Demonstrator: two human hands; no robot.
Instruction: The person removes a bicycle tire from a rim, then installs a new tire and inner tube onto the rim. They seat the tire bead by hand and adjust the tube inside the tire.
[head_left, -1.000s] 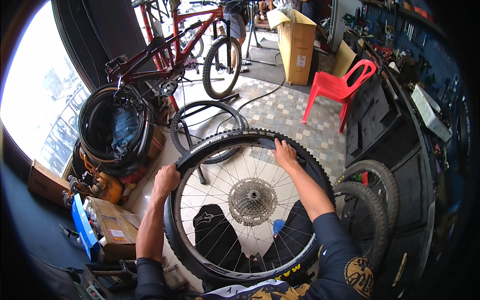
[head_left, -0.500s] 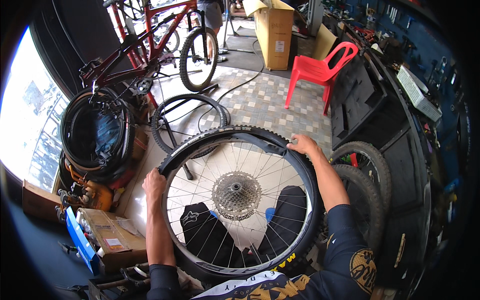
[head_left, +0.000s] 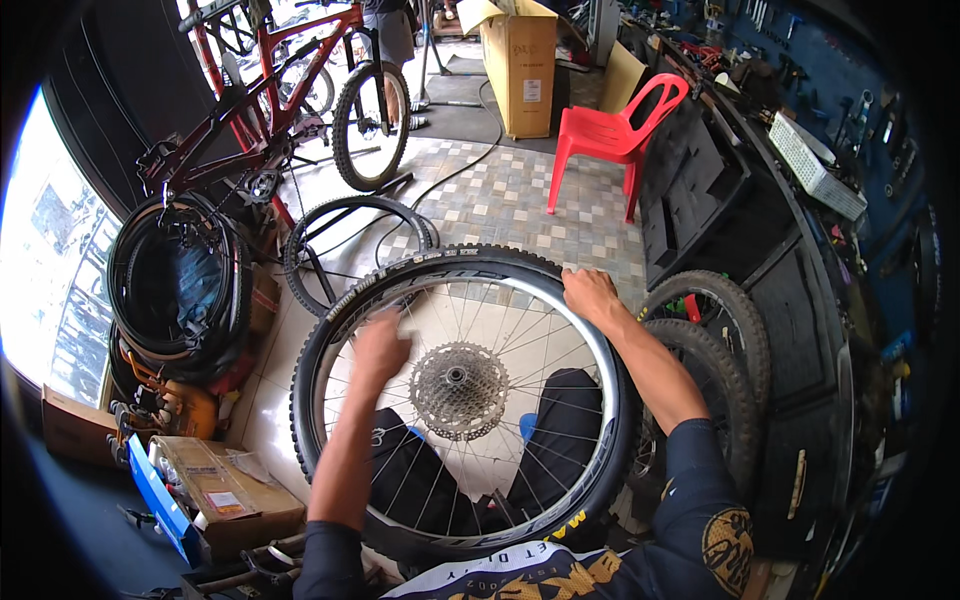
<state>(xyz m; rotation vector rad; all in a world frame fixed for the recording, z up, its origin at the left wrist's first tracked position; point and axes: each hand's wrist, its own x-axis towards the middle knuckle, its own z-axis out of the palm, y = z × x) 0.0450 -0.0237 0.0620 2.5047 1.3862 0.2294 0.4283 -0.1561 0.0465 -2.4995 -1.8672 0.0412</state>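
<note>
A bicycle wheel stands in front of me, leaning toward my body, with a knobby black tyre [head_left: 303, 400] around its silver and black rim [head_left: 608, 375]. At its hub sits a large cassette [head_left: 458, 390] with many thin spokes about it. My right hand [head_left: 592, 294] is closed on the tyre at the upper right. My left hand [head_left: 384, 345], smeared by motion, hangs over the spokes inside the upper left of the rim; its fingers cannot be made out. My dark-trousered legs [head_left: 555, 430] show behind the spokes.
A red bicycle [head_left: 270, 110] is held up at the far left, near another wheel [head_left: 300, 250] on the floor. Stacked tyres [head_left: 120, 270] and a cardboard box [head_left: 215, 480] lie left. Right are a red chair [head_left: 610, 135], more wheels [head_left: 725, 380] and a tool bench [head_left: 720, 190].
My left hand has left the tyre's left side and moved right, over the spokes. The dark flap along the rim's top no longer shows. My right hand has shifted slightly left with the view.
</note>
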